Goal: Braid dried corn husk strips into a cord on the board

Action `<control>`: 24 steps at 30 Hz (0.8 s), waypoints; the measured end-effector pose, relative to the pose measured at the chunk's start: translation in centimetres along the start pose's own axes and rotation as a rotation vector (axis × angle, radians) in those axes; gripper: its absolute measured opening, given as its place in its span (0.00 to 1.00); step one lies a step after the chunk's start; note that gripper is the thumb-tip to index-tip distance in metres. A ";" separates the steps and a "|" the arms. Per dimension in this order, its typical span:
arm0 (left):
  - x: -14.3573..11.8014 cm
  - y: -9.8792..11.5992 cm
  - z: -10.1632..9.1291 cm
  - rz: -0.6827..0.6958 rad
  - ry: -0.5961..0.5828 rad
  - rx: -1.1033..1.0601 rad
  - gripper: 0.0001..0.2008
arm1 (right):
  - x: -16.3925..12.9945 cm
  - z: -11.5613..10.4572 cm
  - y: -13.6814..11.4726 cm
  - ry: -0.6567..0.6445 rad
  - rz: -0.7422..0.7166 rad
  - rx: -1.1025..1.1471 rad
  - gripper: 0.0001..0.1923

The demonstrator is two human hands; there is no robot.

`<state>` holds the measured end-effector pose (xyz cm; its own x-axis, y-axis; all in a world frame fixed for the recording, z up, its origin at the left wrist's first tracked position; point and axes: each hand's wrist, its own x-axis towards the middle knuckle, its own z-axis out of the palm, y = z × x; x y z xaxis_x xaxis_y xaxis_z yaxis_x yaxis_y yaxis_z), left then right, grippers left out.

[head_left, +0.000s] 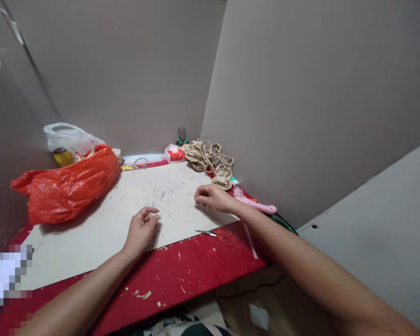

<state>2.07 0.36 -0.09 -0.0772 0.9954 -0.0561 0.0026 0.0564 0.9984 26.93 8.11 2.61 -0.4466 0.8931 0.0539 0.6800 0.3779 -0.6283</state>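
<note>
Fingers of the left hand point(142, 232) are curling loosely inward, thumb and forefinger pinching at something small and pale at their tips; whether it is a scrap of fibre or a bit of tape I cannot tell. Fingers of the right hand point(213, 198) are bunching together and pressing down on the pale board point(101, 224), seemingly nipping a thin strand too fine to make out. Both hands are resting on that board, which is lying on the red counter point(196, 266).

Judging by the litter, the work is looking well under way: short trimmings are scattering over the board and over the red cloth in front of it. Red-handled scissors point(220, 234) are lying set down just beside the right wrist, at the board's near edge. A tangle of jute rope point(210, 161) is sitting well apart at the back corner, not in either hand, so plenty of material seems to be waiting. A pink tool point(255, 204) is lying behind the right forearm. An orange plastic bag point(68, 189) is slumping on the left, with a white bag point(68, 137) behind it.
</note>
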 end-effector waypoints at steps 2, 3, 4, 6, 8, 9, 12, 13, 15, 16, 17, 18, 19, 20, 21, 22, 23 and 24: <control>0.7 0.4 0.3 -0.067 -0.024 -0.046 0.10 | -0.1 0.3 -1.5 0.014 0.046 0.320 0.06; 1.0 0.7 0.5 -0.090 -0.044 -0.078 0.11 | -0.2 0.6 -2.3 0.023 0.060 0.463 0.08; 1.4 1.0 0.8 -0.102 -0.070 -0.115 0.13 | -0.4 0.9 -3.1 0.033 0.062 0.569 0.10; 1.9 1.6 1.8 -0.104 -0.175 -0.184 0.19 | -0.6 1.5 -4.6 0.058 0.050 0.728 0.14; 2.2 1.9 3.0 -0.119 -0.350 -0.247 0.22 | -0.8 2.2 -5.8 0.080 0.023 0.854 0.16; 2.4 1.9 3.5 -0.128 -0.451 -0.267 0.21 | -0.9 2.4 -6.3 0.088 0.008 0.902 0.16; 2.8 1.7 4.5 -0.145 -0.616 -0.297 0.21 | -0.8 3.1 -7.0 0.127 -0.007 1.001 0.15; 2.9 1.7 4.5 -0.151 -0.622 -0.305 0.20 | -0.7 3.2 -7.1 0.149 -0.003 1.025 0.14; 3.1 1.8 4.2 -0.158 -0.603 -0.319 0.18 | -0.3 3.5 -7.3 0.188 0.001 1.081 0.14; 3.1 1.9 3.9 -0.153 -0.588 -0.323 0.16 | 0.0 3.6 -7.4 0.199 0.003 1.119 0.14; 3.0 2.1 3.6 -0.139 -0.565 -0.323 0.15 | 0.2 3.7 -7.6 0.204 0.006 1.165 0.14; 2.8 2.3 3.1 -0.121 -0.534 -0.316 0.14 | 0.5 3.8 -7.9 0.208 0.009 1.217 0.14; 2.5 2.5 2.7 -0.099 -0.497 -0.306 0.14 | 0.8 4.0 -8.2 0.208 0.014 1.270 0.15; 2.0 2.7 2.2 -0.073 -0.453 -0.289 0.15 | 1.1 4.2 -8.6 0.204 0.021 1.322 0.15; 1.5 2.9 1.7 -0.045 -0.401 -0.268 0.15 | 1.4 4.4 -9.1 0.193 0.028 1.370 0.16; 0.8 3.1 1.2 -0.015 -0.344 -0.242 0.16 | 1.6 4.7 -9.6 0.172 0.032 1.412 0.16; 0.1 3.4 0.7 0.016 -0.283 -0.214 0.16 | 1.8 5.1 -10.2 0.141 0.032 1.448 0.16; -0.7 3.6 0.2 0.048 -0.222 -0.184 0.17 | 1.9 5.5 -10.8 0.103 0.029 1.480 0.16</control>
<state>2.33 -0.15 3.53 0.1383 0.9903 0.0112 -0.1816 0.0142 0.9833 15.54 4.36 5.20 -0.3580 0.9328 0.0416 -0.5358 -0.1688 -0.8273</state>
